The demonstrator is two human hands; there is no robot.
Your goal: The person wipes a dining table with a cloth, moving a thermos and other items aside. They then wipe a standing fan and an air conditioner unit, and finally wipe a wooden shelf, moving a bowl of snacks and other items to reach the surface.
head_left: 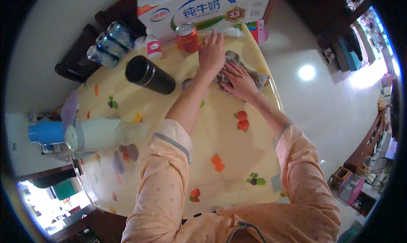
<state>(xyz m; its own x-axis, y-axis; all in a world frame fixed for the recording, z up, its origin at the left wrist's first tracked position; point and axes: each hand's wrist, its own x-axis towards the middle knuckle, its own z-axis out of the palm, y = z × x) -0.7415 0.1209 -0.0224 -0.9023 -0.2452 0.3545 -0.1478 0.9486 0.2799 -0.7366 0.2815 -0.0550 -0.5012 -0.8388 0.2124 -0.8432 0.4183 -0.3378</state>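
Observation:
My right hand [241,81] lies flat, fingers stretched, on a crumpled grey-brown cloth [260,78] near the table's right edge. Farther forward, my left hand [212,52] reaches out with fingers extended, beside a red drink can [187,38]. Its fingertips are close to a clear plastic wrapper [231,32]; I cannot tell whether they touch it. A small round object [187,84] sits by my left wrist, partly hidden. Left of that forearm stands a black tumbler [150,75]. A white bottle with a pink label [153,47] is behind it.
A large white milk carton box [199,9] borders the table's far side. Several blue cans [115,43] stand at the far left. A pale jug [95,134] is on the left of the fruit-patterned yellow tablecloth [224,188]. Shiny floor [305,103] lies beyond the right edge.

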